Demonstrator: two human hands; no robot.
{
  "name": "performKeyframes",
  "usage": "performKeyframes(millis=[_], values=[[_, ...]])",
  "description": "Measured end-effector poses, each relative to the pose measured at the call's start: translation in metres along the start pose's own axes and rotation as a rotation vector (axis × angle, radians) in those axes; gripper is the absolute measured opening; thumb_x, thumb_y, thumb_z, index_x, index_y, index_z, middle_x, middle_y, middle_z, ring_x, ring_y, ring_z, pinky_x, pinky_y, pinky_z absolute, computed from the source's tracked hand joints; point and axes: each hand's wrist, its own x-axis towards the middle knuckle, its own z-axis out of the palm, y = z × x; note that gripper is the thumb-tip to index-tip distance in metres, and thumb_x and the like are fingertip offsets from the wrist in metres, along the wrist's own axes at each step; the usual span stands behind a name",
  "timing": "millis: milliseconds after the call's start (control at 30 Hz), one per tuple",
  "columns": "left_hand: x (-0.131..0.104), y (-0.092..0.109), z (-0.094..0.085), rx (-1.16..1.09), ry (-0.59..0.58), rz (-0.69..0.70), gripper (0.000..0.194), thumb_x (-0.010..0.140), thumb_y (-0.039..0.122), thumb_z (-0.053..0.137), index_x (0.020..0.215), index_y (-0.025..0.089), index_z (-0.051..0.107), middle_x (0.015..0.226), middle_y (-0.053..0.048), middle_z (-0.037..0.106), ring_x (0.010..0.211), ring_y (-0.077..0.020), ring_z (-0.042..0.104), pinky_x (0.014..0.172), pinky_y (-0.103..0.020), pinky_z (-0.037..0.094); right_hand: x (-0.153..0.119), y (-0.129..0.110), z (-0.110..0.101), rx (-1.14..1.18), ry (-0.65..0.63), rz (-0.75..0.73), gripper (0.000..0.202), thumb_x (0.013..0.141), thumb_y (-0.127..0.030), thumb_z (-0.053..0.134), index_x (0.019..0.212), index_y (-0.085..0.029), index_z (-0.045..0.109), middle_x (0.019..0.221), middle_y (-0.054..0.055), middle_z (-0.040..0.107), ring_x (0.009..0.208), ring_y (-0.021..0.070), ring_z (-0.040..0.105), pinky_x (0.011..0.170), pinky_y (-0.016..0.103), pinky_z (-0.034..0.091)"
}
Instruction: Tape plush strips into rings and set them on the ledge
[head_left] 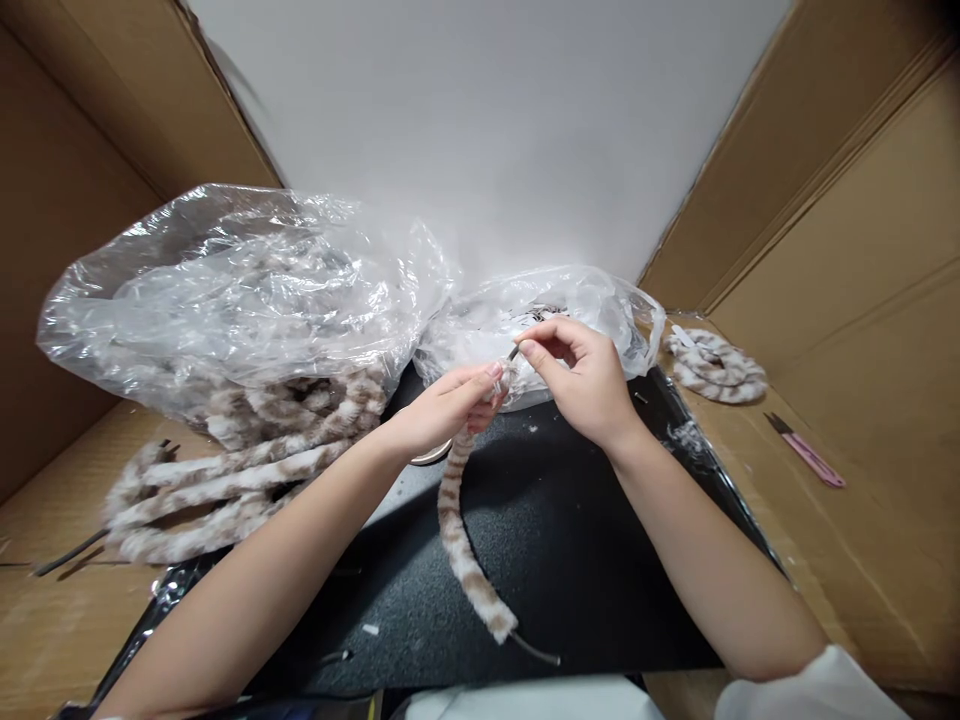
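Note:
Above the black work surface, my left hand (456, 402) is closed around the upper end of a brown-and-white striped plush tube (459, 520). The tube hangs in a curve from that hand, and a thin dark cord sticks out of its lower end. My right hand (574, 370) pinches a short dark cord end (514, 352) between thumb and forefinger, right at the tube's top opening. Whether this cord is the same one that shows at the bottom, I cannot tell. My left fingers partly hide the tube's upper end.
A big clear plastic bag (247, 290) lies at the left over several plush tubes (225, 500). Behind my hands is a smaller clear bag (480, 310) with small dark pieces. Pink-handled snips (806, 452) and a coiled plush tube (716, 370) lie on the cardboard at right.

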Motion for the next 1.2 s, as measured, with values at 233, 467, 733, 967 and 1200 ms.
performKeyframes(millis=[233,467,733,967,1200], values=[[-0.001,-0.001,0.002,0.067,-0.017,0.039,0.042,0.092,0.051,0.050,0.069,0.017,0.043,0.055,0.008,0.028,0.048,-0.0064,0.022,0.046,-0.019,0.023,0.003,0.006,-0.002,0.156,-0.044,0.169,0.012,0.084,-0.026,0.061,0.085,-0.017,0.069,0.077,0.001,0.066,0.070,0.0124,0.059,0.066,0.026,0.049],[-0.004,0.001,0.001,0.112,0.002,0.060,0.043,0.092,0.051,0.050,0.065,0.018,0.041,0.054,0.008,0.030,0.048,-0.0065,0.024,0.046,-0.020,0.023,0.010,0.003,-0.016,0.250,-0.148,0.287,0.030,0.084,-0.045,0.062,0.086,-0.016,0.072,0.079,0.003,0.067,0.073,0.0132,0.060,0.068,0.027,0.051],[-0.006,0.007,0.000,0.136,-0.032,0.027,0.045,0.092,0.049,0.049,0.061,0.018,0.037,0.054,0.007,0.028,0.048,-0.0069,0.022,0.045,-0.020,0.021,0.010,-0.005,-0.025,0.073,-0.370,0.212,0.026,0.079,-0.038,0.070,0.068,-0.014,0.069,0.061,-0.001,0.062,0.058,0.0103,0.053,0.055,0.024,0.042],[-0.012,0.024,-0.009,0.078,0.083,0.068,0.041,0.093,0.041,0.049,0.060,0.019,0.036,0.052,0.007,0.028,0.044,-0.0064,0.022,0.043,-0.020,0.021,0.008,-0.011,-0.045,-0.092,-0.293,0.149,0.014,0.078,-0.025,0.069,0.068,-0.016,0.071,0.063,0.001,0.068,0.058,0.0121,0.059,0.054,0.024,0.044],[-0.023,0.051,-0.012,-0.028,0.227,0.085,0.039,0.092,0.035,0.048,0.059,0.019,0.035,0.049,0.008,0.024,0.040,-0.0050,0.019,0.040,-0.018,0.019,-0.021,0.008,0.021,-0.360,-0.595,0.126,0.011,0.083,-0.013,0.063,0.077,-0.014,0.071,0.083,0.008,0.073,0.077,0.0186,0.068,0.073,0.030,0.050]])
